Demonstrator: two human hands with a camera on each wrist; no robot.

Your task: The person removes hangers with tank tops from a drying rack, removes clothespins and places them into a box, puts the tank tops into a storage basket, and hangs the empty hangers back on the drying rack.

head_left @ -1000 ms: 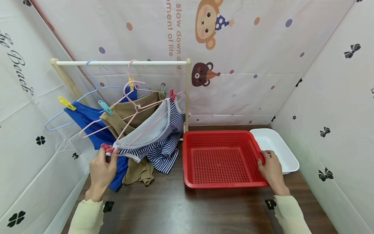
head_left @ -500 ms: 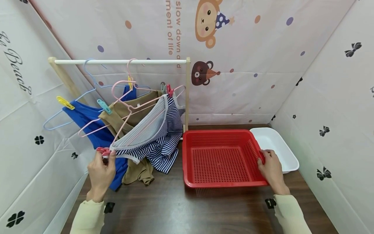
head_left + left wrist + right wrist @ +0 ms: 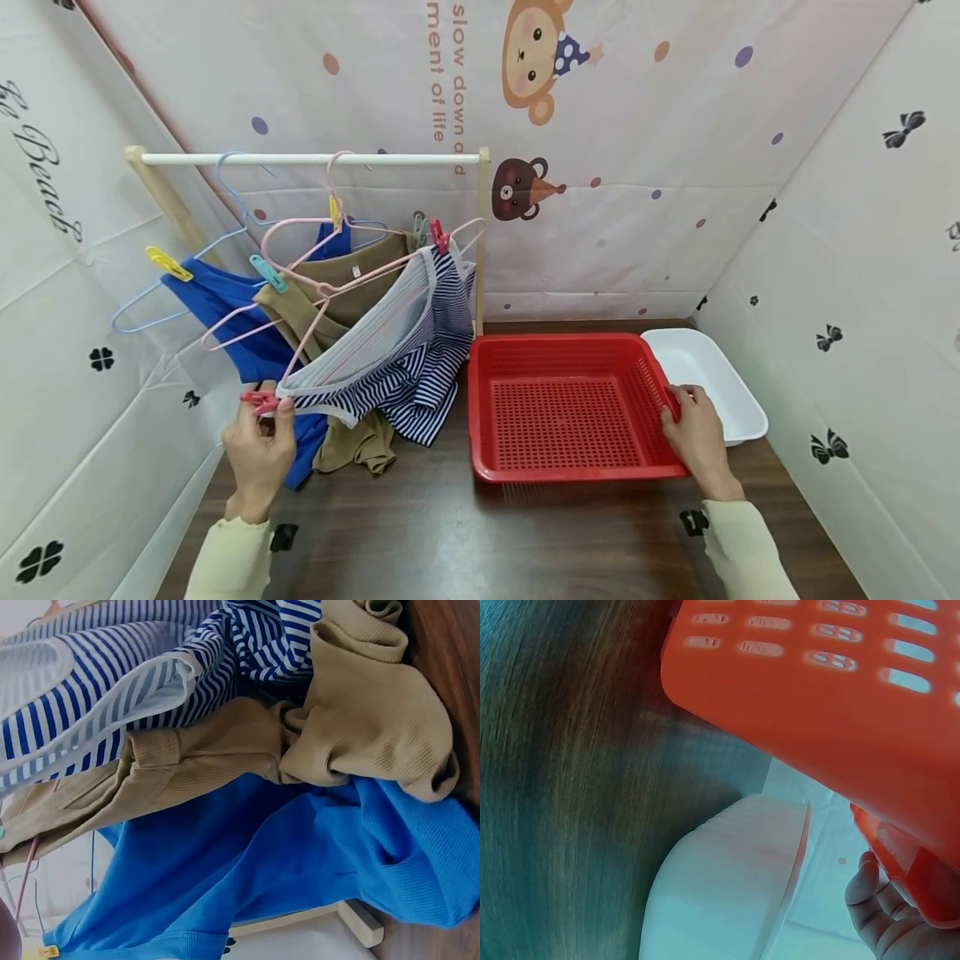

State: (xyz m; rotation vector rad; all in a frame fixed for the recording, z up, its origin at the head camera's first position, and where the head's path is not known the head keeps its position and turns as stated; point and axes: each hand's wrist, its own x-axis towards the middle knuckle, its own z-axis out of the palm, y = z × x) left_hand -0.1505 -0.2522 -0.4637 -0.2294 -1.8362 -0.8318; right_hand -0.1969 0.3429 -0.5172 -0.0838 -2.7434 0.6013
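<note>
My left hand (image 3: 258, 454) pinches the left end of a pink clothes hanger (image 3: 302, 337), where a red clothespin (image 3: 258, 402) sits. From this hanger hangs a navy-and-white striped sleeveless top (image 3: 442, 333). A second red clothespin (image 3: 439, 237) grips its other strap near the rack post. In the left wrist view the striped top (image 3: 97, 682) lies beside a khaki garment (image 3: 375, 712) and a blue one (image 3: 225, 855). My right hand (image 3: 697, 433) grips the right rim of a red plastic basket (image 3: 562, 477). Its fingers curl over that rim in the right wrist view.
A small rack with a white rail (image 3: 420, 160) stands at the back left. On it hang a blue hanger (image 3: 240, 200) and another pink hanger (image 3: 332, 171). A white basin (image 3: 712, 383) stands partly behind the basket. Patterned cloth walls surround the brown table (image 3: 450, 542).
My left hand has shifted slightly left and down with the hanger end. The hanger's hook has tipped left and lower. The right hand and the basket have stayed put.
</note>
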